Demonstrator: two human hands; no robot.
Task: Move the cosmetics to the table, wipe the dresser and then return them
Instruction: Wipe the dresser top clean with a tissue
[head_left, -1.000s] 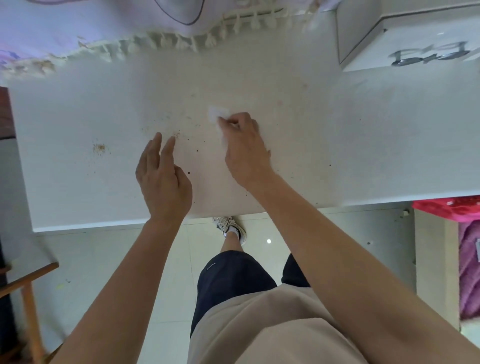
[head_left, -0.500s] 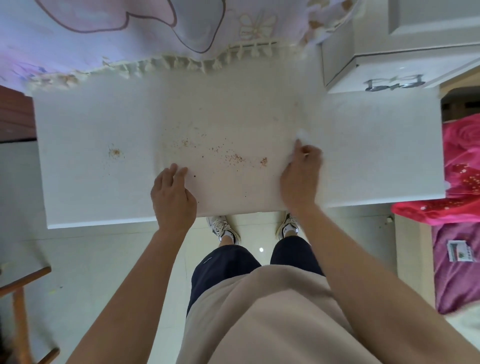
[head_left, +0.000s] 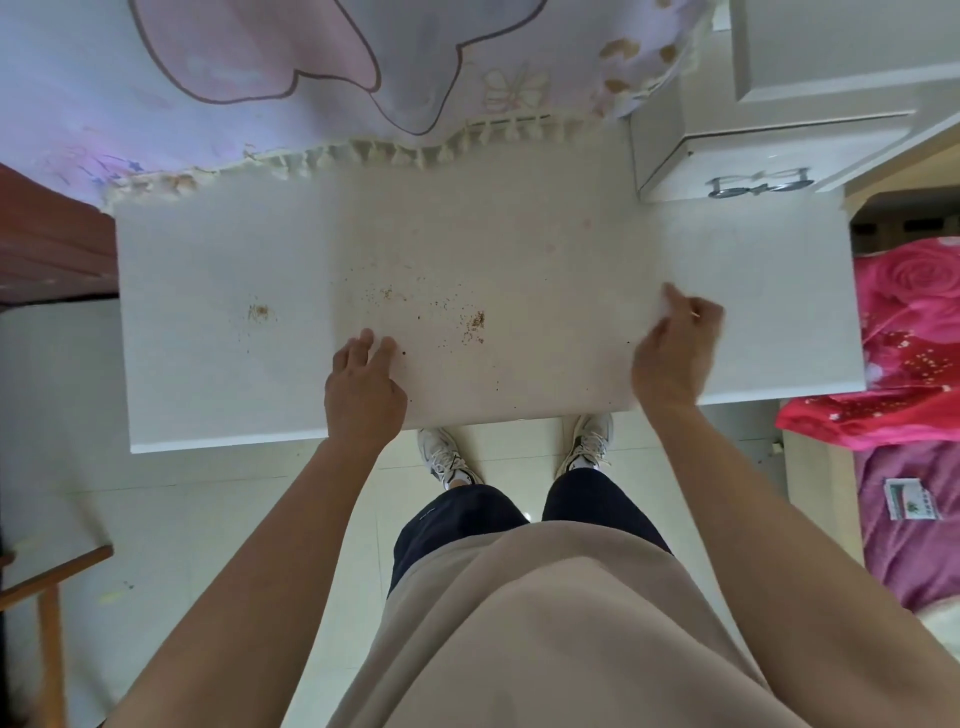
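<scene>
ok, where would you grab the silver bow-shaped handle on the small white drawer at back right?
Pinch the silver bow-shaped metal handle at its narrow middle, coming straight in from the front, the person's side. It sits on the white drawer front, which faces that way; the wide loops on either side look harder to close fingers round.

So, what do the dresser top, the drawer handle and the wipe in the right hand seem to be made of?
Dresser top: probably painted or laminated board, white and matte, with a faint fine grain.
Drawer handle: likely polished metal, since it gleams like chrome.
Wipe in the right hand: white and soft-looking, tissue or cloth; too blurred to tell.
</scene>
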